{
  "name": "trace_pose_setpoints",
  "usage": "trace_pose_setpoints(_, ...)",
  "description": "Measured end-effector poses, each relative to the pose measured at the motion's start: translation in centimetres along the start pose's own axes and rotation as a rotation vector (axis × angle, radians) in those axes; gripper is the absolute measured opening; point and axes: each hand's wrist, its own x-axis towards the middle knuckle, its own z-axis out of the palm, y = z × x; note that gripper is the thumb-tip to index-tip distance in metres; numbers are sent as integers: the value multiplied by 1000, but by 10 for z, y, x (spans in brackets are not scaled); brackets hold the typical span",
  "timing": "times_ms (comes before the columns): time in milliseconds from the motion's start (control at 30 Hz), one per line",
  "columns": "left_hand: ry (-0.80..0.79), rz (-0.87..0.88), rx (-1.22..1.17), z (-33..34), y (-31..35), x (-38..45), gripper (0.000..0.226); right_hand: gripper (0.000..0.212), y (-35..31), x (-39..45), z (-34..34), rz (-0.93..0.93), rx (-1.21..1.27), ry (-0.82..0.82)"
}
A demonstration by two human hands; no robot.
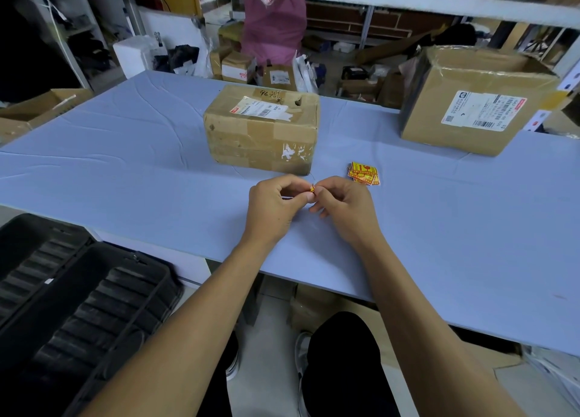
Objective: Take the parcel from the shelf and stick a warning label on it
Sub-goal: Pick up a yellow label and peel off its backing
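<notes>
Blue sheeting covers the tabletop (125, 153), with shelving and stacked cartons behind it. The parcel (262, 127), a taped brown carton with a shipping slip on top, stands on the tabletop just beyond both hands. It appears stiff, though its corners are scuffed; weight cannot be told. Take hold of it at the two short side faces if it must be turned.

The left hand (274, 204) and right hand (343, 208) meet in a fingertip grip on one small warning label (312, 188), pinched between them, probably to peel its backing. The label is thin, light and limp; handle it by an edge so the adhesive face stays untouched.

A stack of spare labels (363, 173) lies just right of the hands. A larger open carton (470, 102) stands well apart at the far right. Open tabletop lies to the left; the near edge runs under the forearms.
</notes>
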Motion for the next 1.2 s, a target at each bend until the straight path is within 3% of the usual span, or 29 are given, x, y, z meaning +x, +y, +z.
trace_pose_setpoints(833, 14, 53, 55, -2, -2, 0, 11, 17, 3, 1, 0, -7, -26, -21)
trace_pose_setpoints(1200, 22, -10, 9, -2, 1, -1, 9, 18, 5, 1, -1, -66, -27, -72)
